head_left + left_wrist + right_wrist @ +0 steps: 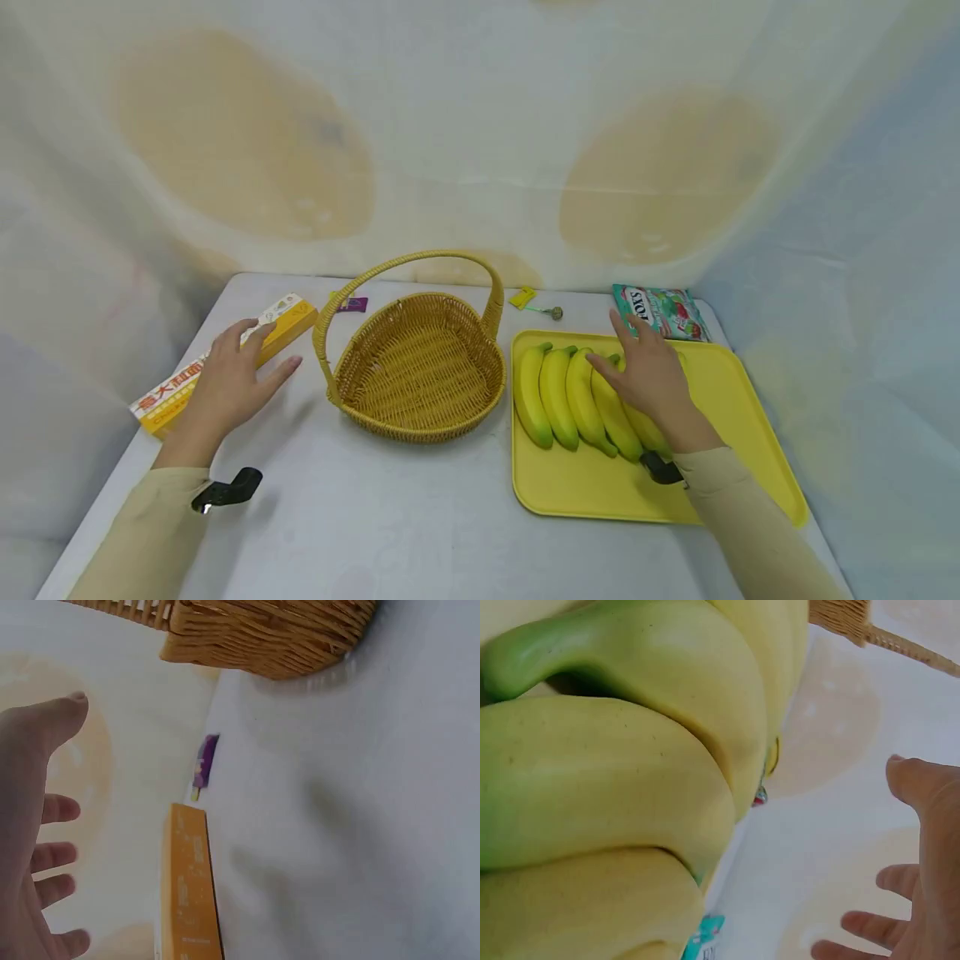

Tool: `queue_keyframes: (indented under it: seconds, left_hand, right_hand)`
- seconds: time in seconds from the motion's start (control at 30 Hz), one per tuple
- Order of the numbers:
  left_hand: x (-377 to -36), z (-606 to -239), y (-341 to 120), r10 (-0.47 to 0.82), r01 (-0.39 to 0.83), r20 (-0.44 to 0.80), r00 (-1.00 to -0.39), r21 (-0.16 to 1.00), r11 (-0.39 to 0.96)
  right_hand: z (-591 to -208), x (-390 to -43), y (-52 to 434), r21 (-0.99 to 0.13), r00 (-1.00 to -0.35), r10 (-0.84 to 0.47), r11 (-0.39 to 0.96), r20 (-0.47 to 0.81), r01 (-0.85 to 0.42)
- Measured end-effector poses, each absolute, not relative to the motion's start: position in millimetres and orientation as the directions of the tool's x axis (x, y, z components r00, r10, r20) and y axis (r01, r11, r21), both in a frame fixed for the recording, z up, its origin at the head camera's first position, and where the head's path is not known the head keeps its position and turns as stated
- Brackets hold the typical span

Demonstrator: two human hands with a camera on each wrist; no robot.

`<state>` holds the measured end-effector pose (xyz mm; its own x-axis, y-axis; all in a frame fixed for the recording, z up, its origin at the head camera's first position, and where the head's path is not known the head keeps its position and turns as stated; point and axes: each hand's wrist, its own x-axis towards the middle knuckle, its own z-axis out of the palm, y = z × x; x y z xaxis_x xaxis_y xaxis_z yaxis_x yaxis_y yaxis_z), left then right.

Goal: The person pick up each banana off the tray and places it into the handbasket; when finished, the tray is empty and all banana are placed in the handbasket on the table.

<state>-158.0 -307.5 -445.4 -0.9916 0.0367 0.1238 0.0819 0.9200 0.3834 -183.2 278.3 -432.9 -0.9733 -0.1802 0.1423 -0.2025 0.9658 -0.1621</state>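
Over the yellow-and-white box point(281, 333) on the left, my left hand point(234, 385) hovers with fingers spread and nothing in it. In the left wrist view the box's orange side point(191, 885) lies beyond the fingers. My right hand point(651, 375) is held above several yellow bananas point(557, 396), its fingers apart and holding nothing. The bananas lie side by side on a yellow tray point(742, 433); the hand and forearm hide part of the rightmost ones. Close up, the right wrist view shows green-tipped bananas point(607, 780). Between the hands stands a wicker basket point(420, 375) with a tall handle.
A teal candy bag point(660, 311) lies behind the tray. Near the table's back edge are a purple-wrapped small item point(352, 305), a yellow wrapper point(522, 297) and a lollipop point(555, 313). White cloth walls point(465, 125) enclose the table.
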Motion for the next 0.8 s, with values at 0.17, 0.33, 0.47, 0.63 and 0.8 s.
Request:
queue_keyframes:
  seconds: [0.17, 0.33, 0.47, 0.63, 0.8]
  left_hand:
    - [-153, -434, -299, 0.037, 0.098, 0.132, -0.991, 0.493, 0.865]
    - [-151, -422, -287, 0.067, 0.152, 0.153, -0.986, 0.659, 0.736]
    - [-149, -415, -275, 0.113, 0.188, 0.151, -0.982, 0.762, 0.620]
    - [-142, -407, -265, 0.172, 0.218, 0.145, -0.974, 0.799, 0.561]
    - [-138, -404, -258, 0.166, 0.213, 0.146, -0.975, 0.823, 0.526]
  right_hand:
    - [-425, -175, 287, -0.227, -0.982, -0.138, 0.960, 0.127, -0.164]
    - [-419, -166, 301, -0.319, -0.994, -0.081, 0.943, 0.069, -0.098]
    - [-422, -161, 316, -0.351, -0.997, -0.073, 0.933, 0.027, -0.078]
    - [-425, -161, 337, -0.380, -0.997, -0.067, 0.923, -0.032, -0.050]
    - [-429, -164, 361, -0.395, -0.995, -0.043, 0.918, -0.088, -0.005]
